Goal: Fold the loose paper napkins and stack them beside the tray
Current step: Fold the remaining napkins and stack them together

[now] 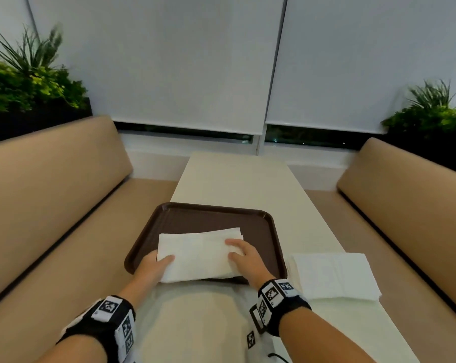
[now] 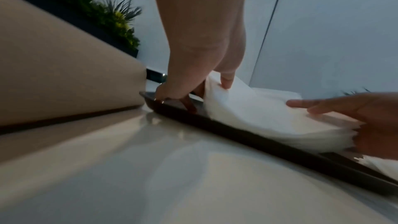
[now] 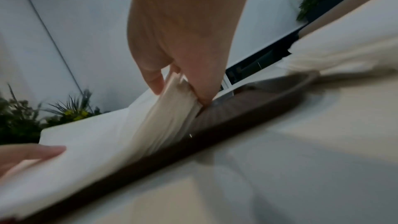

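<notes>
Counts: one brown tray (image 1: pixel 211 214), two piles of white paper napkins, two hands, one cream table (image 1: pixel 237 176).
Napkin pile on tray (image 1: pixel 198 254): a thick sheaf lying across the tray's near half, its near edge hanging over the tray's near rim; sheet count cannot be told.
Napkin pile beside tray (image 1: pixel 334 275): flat on the table just off the tray's right edge, near the table's right edge.
Left hand (image 1: pixel 153 265): at the sheaf's left end, thumb on top, fingers curled beneath, pinching it, that end lifted off the tray.
Right hand (image 1: pixel 244 255): at the sheaf's right end, thumb on top, fingers tucked under the edges, gripping it.
Position: sheaf spans between both hands.
Surroundings: tan bench seats (image 1: pixel 51 184) either side, planters (image 1: pixel 25 82) behind.
</notes>
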